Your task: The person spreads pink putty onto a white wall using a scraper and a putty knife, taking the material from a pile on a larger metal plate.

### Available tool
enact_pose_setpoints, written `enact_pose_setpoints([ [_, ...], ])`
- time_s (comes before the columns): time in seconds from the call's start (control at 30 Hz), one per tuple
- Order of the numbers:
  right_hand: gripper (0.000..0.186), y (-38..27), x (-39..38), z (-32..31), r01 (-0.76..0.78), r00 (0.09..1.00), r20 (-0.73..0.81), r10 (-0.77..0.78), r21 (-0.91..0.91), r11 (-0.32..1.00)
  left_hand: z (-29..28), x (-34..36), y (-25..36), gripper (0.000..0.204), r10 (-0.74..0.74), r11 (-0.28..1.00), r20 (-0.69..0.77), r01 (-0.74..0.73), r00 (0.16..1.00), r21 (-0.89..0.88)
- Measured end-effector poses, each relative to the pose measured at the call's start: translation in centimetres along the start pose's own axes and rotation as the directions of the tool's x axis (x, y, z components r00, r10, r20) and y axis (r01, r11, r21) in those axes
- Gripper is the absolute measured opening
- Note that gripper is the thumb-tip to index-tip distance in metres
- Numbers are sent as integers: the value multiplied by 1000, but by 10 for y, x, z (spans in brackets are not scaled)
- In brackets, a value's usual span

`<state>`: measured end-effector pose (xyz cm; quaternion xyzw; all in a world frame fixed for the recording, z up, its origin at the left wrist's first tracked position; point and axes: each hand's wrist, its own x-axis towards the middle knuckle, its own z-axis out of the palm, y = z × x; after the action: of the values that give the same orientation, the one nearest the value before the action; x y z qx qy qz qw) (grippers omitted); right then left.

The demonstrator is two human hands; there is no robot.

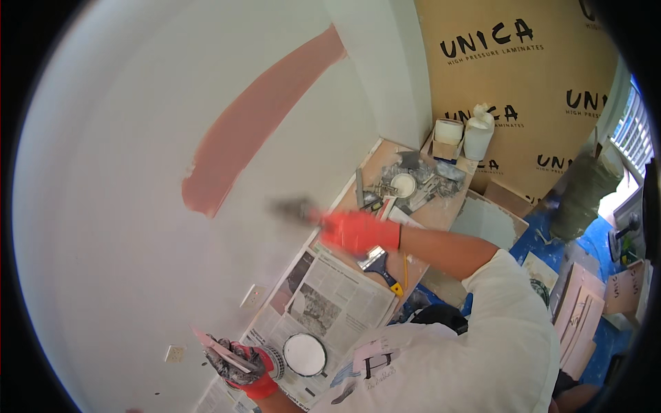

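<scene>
My left hand (241, 368), in a red glove with a dark, smeared palm, is closed around a flat, pink-smeared blade-like piece (222, 351). It is held low in front of the wall, beside a tin (275, 361) that the hand partly covers. My right hand (351, 230), in a matching red glove, reaches over the bench toward the wall. Its dark front end is smeared by motion, so I cannot make out its fingers or anything in them. A wide pinkish-brown band (255, 131) runs slantwise across the pale wall (124, 193). Below my right hand lies a wide paintbrush (382, 268).
Newspaper (365, 296) covers the bench's near part, with an open tin of white paint (305, 354) on it. Scrapers and scraps (437, 184) surround a round white lid (403, 184). A small box (447, 134) and white container (478, 138) stand at the far end before a brown board (516, 82).
</scene>
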<state>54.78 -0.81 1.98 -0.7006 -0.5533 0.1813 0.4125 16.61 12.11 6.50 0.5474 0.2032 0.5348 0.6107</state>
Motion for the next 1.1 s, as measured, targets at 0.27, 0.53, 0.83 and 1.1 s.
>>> enact_pose_setpoints([
  [0.27,56,138,134,-218,196,707,-603,370,669,717,15,4,-64,47,121,749,176,-206,977,629],
  [0.53,57,166,156,-258,152,773,-510,377,726,671,57,4,-75,49,-242,965,-4,240,970,-101],
  [0.83,54,96,141,-133,47,856,-452,251,553,832,88,20,-82,49,-440,857,82,445,894,-260],
  [1.1,67,5,136,-31,-46,882,-403,243,439,897,50,14,-70,38,-512,815,36,499,858,-294],
])
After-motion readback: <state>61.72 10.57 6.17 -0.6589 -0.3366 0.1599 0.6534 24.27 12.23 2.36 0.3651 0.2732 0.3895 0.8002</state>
